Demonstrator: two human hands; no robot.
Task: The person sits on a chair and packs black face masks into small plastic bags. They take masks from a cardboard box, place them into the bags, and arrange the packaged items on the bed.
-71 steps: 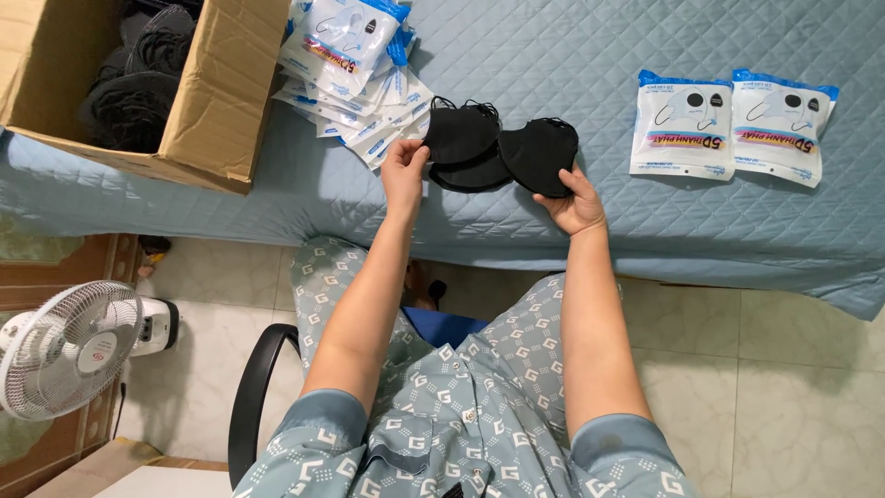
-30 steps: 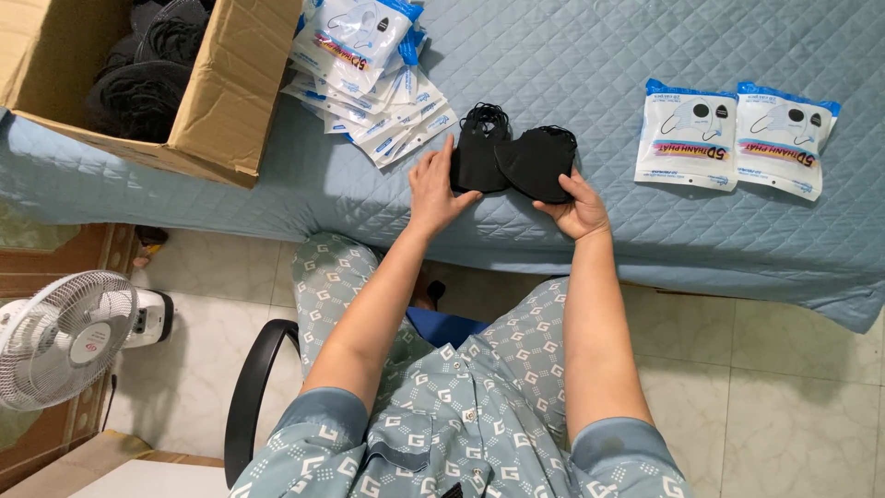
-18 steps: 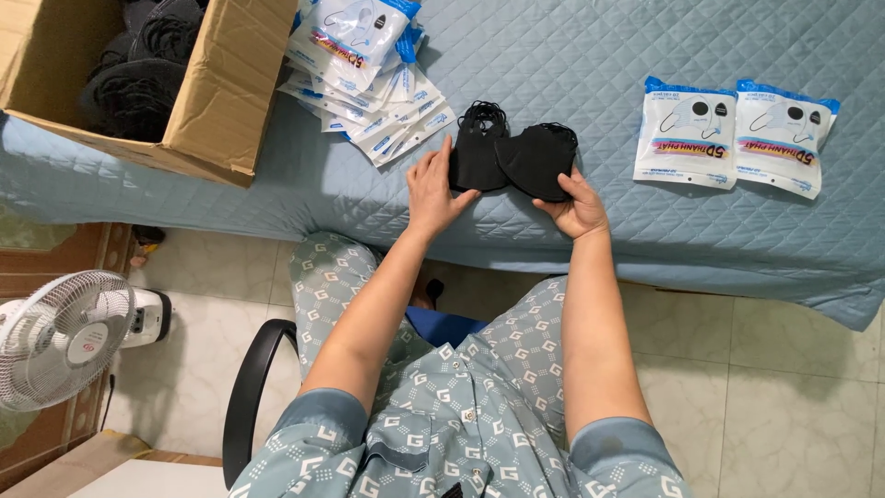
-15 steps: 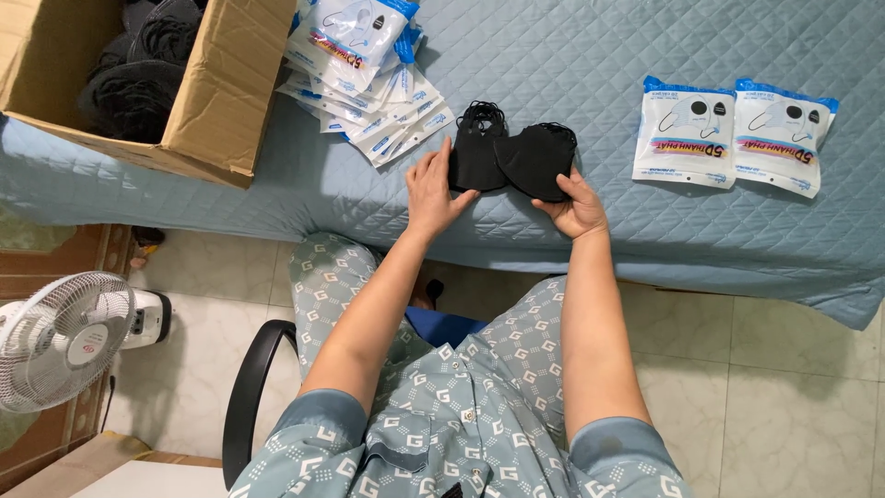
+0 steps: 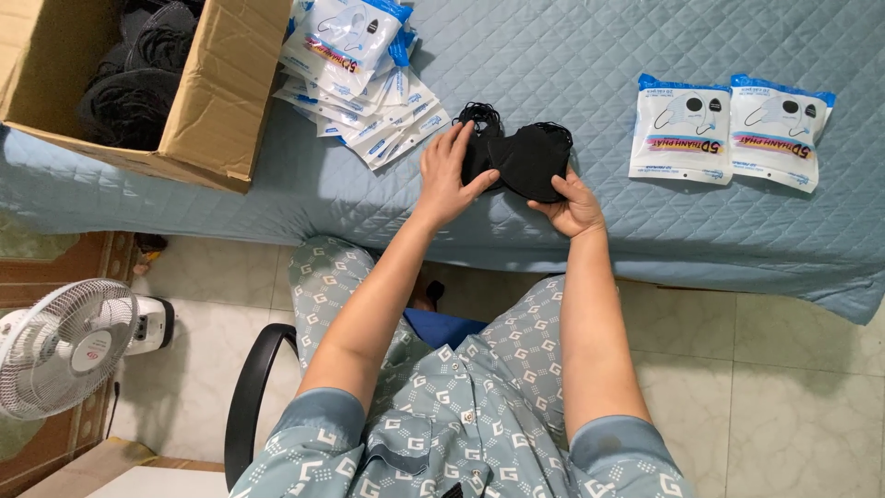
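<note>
A small stack of black face masks (image 5: 527, 159), folded in half, rests on the blue quilted bed (image 5: 572, 55) near its front edge. My left hand (image 5: 449, 175) presses on the stack's left side, fingers spread over it. My right hand (image 5: 575, 205) cups the stack from below right, thumb on its edge. Black ear loops stick out at the top left of the stack.
A pile of empty white-and-blue mask pouches (image 5: 355, 65) lies left of the stack. Two filled pouches (image 5: 730, 131) lie side by side at the right. An open cardboard box (image 5: 138, 78) with black masks stands far left. A white fan (image 5: 64, 349) stands on the tiled floor.
The masks, spread wide earlier, have been folded together into a narrower stack. Both hands have closed in on it, the left hand moving right over its left half.
</note>
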